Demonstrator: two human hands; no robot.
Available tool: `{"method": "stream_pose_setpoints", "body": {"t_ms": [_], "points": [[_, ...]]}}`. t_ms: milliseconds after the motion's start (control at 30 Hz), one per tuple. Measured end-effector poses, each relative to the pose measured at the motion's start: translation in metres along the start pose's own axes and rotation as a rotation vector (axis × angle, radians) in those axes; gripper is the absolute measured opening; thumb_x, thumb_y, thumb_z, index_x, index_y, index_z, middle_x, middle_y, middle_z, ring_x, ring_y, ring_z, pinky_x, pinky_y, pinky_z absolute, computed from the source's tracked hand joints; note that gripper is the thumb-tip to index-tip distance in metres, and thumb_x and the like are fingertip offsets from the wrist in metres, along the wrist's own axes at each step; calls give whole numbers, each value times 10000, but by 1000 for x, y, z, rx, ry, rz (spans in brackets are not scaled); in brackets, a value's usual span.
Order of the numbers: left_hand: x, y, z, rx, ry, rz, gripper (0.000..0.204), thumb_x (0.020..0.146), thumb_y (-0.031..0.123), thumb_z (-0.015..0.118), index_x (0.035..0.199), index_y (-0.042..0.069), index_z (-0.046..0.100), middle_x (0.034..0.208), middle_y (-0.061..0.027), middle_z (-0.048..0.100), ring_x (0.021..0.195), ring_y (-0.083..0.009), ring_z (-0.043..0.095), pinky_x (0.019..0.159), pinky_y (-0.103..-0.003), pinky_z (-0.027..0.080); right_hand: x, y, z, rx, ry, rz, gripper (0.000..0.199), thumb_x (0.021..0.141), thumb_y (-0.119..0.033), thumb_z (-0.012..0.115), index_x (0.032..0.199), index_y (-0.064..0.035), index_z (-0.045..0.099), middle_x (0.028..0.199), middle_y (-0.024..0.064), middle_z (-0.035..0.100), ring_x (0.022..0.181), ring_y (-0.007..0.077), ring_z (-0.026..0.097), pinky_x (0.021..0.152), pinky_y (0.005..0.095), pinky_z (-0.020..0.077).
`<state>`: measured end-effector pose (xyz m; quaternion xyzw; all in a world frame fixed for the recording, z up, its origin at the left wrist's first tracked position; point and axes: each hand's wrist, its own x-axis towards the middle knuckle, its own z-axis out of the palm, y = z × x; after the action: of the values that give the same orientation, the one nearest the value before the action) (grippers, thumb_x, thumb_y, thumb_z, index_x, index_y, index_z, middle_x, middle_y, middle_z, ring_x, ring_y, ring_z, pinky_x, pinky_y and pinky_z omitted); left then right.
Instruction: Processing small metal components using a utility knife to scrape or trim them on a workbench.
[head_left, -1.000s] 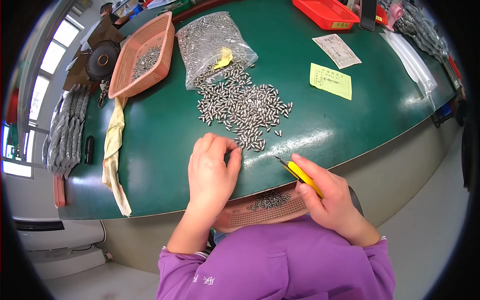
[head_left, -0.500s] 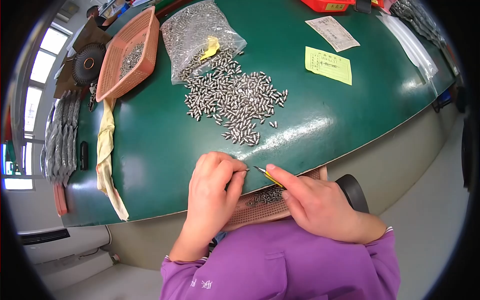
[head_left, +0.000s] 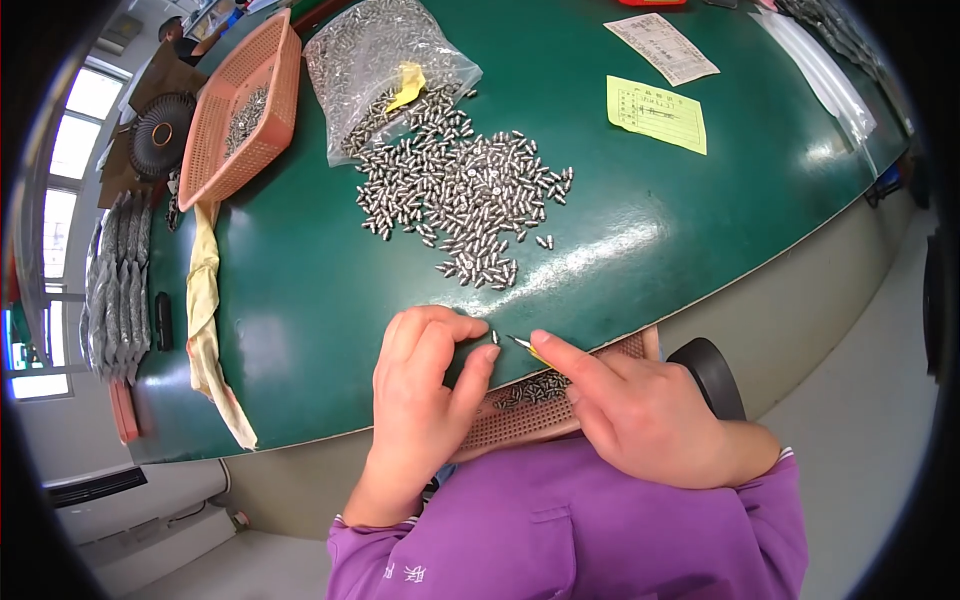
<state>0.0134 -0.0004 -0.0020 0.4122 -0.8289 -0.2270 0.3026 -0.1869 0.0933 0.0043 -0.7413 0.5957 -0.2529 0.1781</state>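
My left hand (head_left: 425, 385) rests at the near edge of the green table (head_left: 300, 300), its fingertips pinching a small silver metal piece (head_left: 494, 337). Facing it, my right hand (head_left: 635, 415) grips a yellow-handled pointed tool (head_left: 525, 345) whose tip points at that piece. Just under both hands, a brown perforated tray (head_left: 525, 415) with several metal pieces in it sits below the table edge. A heap of the same silver pieces (head_left: 465, 195) lies on the table beyond my hands.
A clear plastic bag of pieces (head_left: 385, 70) with a yellow slip lies behind the heap. An orange basket (head_left: 245, 105) stands at the back left, a yellow cloth (head_left: 205, 320) along the left, a yellow paper (head_left: 655, 113) and a white paper (head_left: 660, 45) at right.
Both hands have drawn back from the heap to the near table edge and come together. The tool tip now meets the piece held in my left fingers.
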Motion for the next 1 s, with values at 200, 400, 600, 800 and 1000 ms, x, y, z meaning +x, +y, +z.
{"method": "stream_pose_setpoints", "body": {"t_ms": [200,400,600,800,1000], "points": [[1,2,5,35,10,1,201,753,-2,777,904,48,653,931,-97,622,865,-292,601,737,-394,494,2,5,6,18,67,-41,597,841,-55,687,1425,-99,570,788,61,616,647,217,636,667,351,540],[1,4,5,21,30,-4,181,739,-20,762,855,52,643,898,-91,621,827,-288,599,716,-390,489,2,3,6,-2,69,-96,617,831,-74,695,1432,-65,558,723,57,556,562,213,598,551,339,529],[2,2,8,21,36,-8,179,732,-22,766,836,54,642,881,-91,620,818,-286,600,713,-387,488,3,5,8,9,75,-101,619,831,-78,696,1433,-49,555,714,51,546,552,196,589,529,329,522],[3,1,7,20,33,4,178,729,-27,769,819,52,637,859,-90,619,803,-287,600,711,-388,487,6,4,3,11,25,-103,618,832,-81,697,1431,-29,551,717,57,552,548,192,583,522,332,517],[5,3,5,10,27,14,171,734,-24,767,808,48,630,845,-91,616,807,-292,598,712,-389,484,10,-3,-8,-24,-60,-83,624,831,-75,693,1437,-38,546,733,85,582,572,237,613,540,372,527]]}}
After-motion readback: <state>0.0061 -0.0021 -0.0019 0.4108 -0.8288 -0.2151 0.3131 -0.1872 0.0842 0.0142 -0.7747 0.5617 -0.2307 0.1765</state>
